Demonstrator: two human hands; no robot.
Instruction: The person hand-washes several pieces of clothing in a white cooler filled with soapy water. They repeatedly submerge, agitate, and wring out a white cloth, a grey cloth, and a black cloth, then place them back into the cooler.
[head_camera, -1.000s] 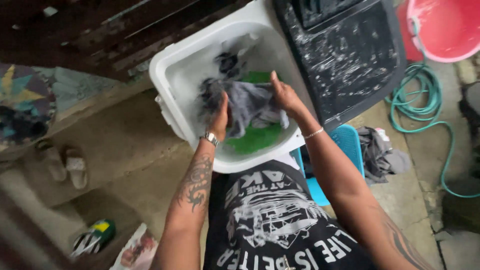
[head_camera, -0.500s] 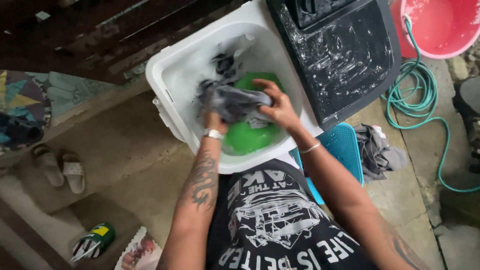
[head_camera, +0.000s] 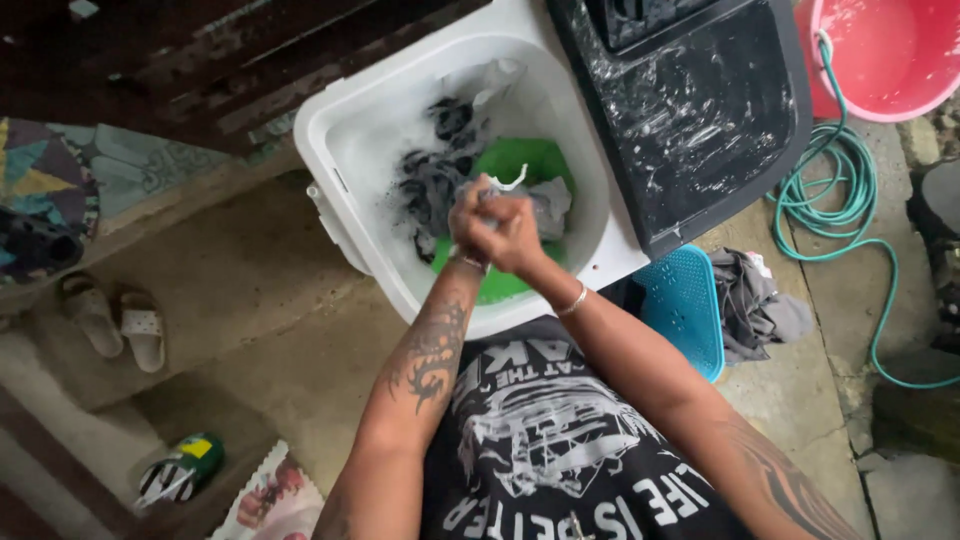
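Note:
Both my hands are bunched together over a white washing tub (head_camera: 345, 160) with a green bottom. My left hand (head_camera: 470, 222) and my right hand (head_camera: 517, 232) clench a wet grey garment (head_camera: 545, 205), pressing it between them above the soapy water. More dark wet clothes (head_camera: 430, 190) lie in the suds at the tub's back. A bracelet sits on each wrist.
The machine's black lid (head_camera: 690, 110) stands open to the right. A pink basin (head_camera: 885, 50) and a green hose (head_camera: 850, 190) lie beyond. A blue basket (head_camera: 685, 305) with grey clothes (head_camera: 755, 305) is beside me. Sandals (head_camera: 115, 320) rest at left.
My hands spread the grey garment wide a second ago, then drew together; now they are clenched tight on it, closer to me.

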